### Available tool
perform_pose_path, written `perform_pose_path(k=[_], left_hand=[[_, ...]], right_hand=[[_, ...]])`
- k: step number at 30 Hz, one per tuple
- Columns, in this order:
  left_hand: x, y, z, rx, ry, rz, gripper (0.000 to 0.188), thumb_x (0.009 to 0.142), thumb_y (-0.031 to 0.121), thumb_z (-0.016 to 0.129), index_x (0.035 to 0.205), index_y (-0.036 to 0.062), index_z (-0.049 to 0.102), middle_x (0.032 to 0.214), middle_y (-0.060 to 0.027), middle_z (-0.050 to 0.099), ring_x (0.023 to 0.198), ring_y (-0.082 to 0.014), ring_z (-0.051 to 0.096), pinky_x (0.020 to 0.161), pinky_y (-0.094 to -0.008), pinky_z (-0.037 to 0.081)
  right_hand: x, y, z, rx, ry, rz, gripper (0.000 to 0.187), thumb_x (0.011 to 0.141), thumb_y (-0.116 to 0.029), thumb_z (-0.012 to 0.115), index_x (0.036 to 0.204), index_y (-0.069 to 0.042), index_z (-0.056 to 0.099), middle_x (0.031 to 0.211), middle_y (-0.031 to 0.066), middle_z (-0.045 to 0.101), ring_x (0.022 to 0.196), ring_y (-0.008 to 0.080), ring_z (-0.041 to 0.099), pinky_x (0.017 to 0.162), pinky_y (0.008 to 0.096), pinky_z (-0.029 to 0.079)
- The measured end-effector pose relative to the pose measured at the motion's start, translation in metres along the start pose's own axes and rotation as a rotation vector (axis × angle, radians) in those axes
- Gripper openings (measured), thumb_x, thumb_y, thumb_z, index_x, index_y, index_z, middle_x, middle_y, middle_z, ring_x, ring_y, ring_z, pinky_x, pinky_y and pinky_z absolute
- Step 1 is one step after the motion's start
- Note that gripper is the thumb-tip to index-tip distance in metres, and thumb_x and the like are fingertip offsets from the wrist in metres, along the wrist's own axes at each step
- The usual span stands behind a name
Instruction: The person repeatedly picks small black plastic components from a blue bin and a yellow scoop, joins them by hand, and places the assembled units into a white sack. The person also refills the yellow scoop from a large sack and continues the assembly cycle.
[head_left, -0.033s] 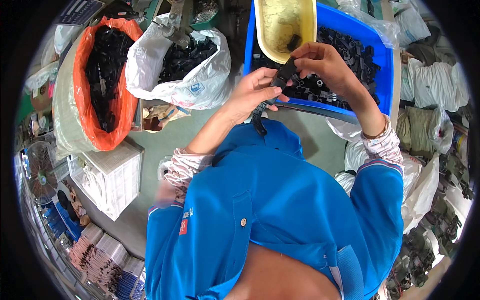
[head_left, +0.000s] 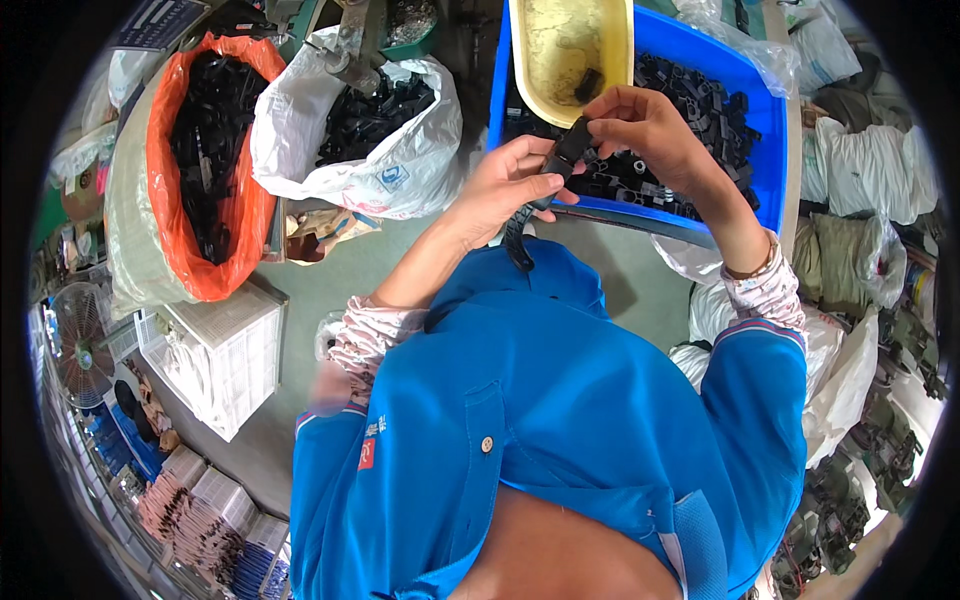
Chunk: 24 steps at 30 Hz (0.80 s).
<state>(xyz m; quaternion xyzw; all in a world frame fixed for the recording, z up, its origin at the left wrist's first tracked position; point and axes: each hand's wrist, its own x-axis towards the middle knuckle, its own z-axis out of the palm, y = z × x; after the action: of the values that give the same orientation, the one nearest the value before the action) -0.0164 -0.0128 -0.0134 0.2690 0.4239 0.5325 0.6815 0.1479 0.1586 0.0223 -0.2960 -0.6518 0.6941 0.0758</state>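
Note:
A long black plastic part (head_left: 566, 160) with a curved, tapering lower end is held in front of my body. Its middle lies in the grip of my left hand (head_left: 508, 185), thumb across the front. At its upper end, my right hand (head_left: 640, 125) has thumb and forefinger closed on the part; whether a smaller piece sits between them is hidden. Just beyond my fingers is a yellow tub (head_left: 545, 95) with a small black piece (head_left: 589, 86) inside. The tub rests over a blue bin (head_left: 776, 150) of many small black plastic parts (head_left: 735, 125).
Left of the bin stand a white sack (head_left: 400, 185) and an orange-lined sack (head_left: 165, 225), both filled with black parts. A white plastic crate (head_left: 235, 350) sits on the floor at the left. Bundled sacks (head_left: 865, 170) line the right side.

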Motion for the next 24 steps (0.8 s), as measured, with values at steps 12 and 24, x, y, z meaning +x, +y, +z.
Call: perform_pose_path(k=[12,24], left_hand=[[-0.007,-0.005,-0.005,0.587,0.349,0.251,0.024,0.087,0.003,0.07,0.103,0.0021,0.052,0.087,-0.0052,0.066,0.074,-0.0085,0.063,0.059,-0.0224,0.049],[-0.033,0.002,-0.055,0.562,0.39,0.346,0.025,0.087,0.015,0.073,0.077,0.0064,0.051,0.067,0.0004,0.06,0.061,-0.006,0.058,0.051,-0.0235,0.044]], right_hand=[[-0.026,0.042,0.053,0.415,0.105,-0.071,0.019,0.09,-0.002,0.059,0.107,0.006,0.063,0.11,0.0084,0.063,0.093,0.0158,0.062,0.084,0.0289,0.051],[0.116,0.025,-0.019,-1.873,-0.157,-0.345,0.011,0.079,-0.005,0.061,0.09,-0.007,0.064,0.101,0.013,0.057,0.096,0.0304,0.058,0.075,0.0374,0.05]])
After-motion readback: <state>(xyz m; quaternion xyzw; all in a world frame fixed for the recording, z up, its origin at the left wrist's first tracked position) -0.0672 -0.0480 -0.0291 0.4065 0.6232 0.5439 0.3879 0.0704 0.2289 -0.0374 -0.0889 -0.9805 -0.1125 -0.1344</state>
